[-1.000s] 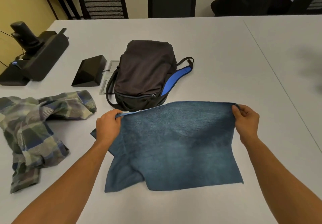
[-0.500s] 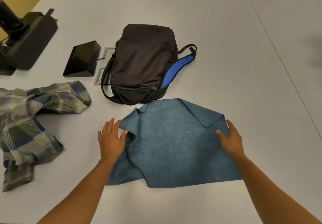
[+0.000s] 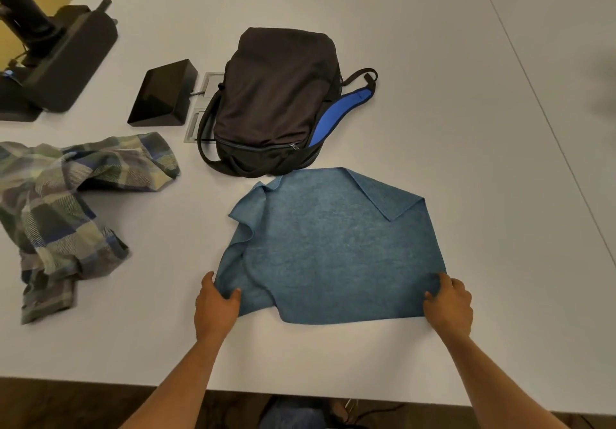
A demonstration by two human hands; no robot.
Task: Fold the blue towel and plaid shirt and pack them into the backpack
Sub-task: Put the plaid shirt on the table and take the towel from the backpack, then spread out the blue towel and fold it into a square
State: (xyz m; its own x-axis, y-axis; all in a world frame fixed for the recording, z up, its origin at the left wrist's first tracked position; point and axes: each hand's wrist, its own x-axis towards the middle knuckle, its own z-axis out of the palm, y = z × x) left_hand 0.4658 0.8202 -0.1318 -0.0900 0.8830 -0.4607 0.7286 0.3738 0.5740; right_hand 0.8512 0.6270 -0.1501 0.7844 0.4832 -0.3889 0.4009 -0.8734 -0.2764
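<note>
The blue towel (image 3: 333, 248) lies spread on the white table (image 3: 466, 128), its far right corner turned over and its left edge rumpled. My left hand (image 3: 216, 303) grips the towel's near left corner, thumb on top. My right hand (image 3: 450, 302) grips the near right corner. Just beyond the towel lies the black backpack (image 3: 276, 95) with a blue strap lining, its zipper closed. The plaid shirt (image 3: 63, 202) is crumpled at the left of the table, away from both hands.
A black wedge-shaped box (image 3: 163, 95) sits left of the backpack by a metal table hatch (image 3: 203, 102). A black device on a stand (image 3: 50, 58) occupies the far left. Chairs line the far edge. The table's near edge runs just below my forearms.
Both hands let go of the towel's far edge, laid it flat, then slid back to its near corners and took hold of them. The camera tilted down.
</note>
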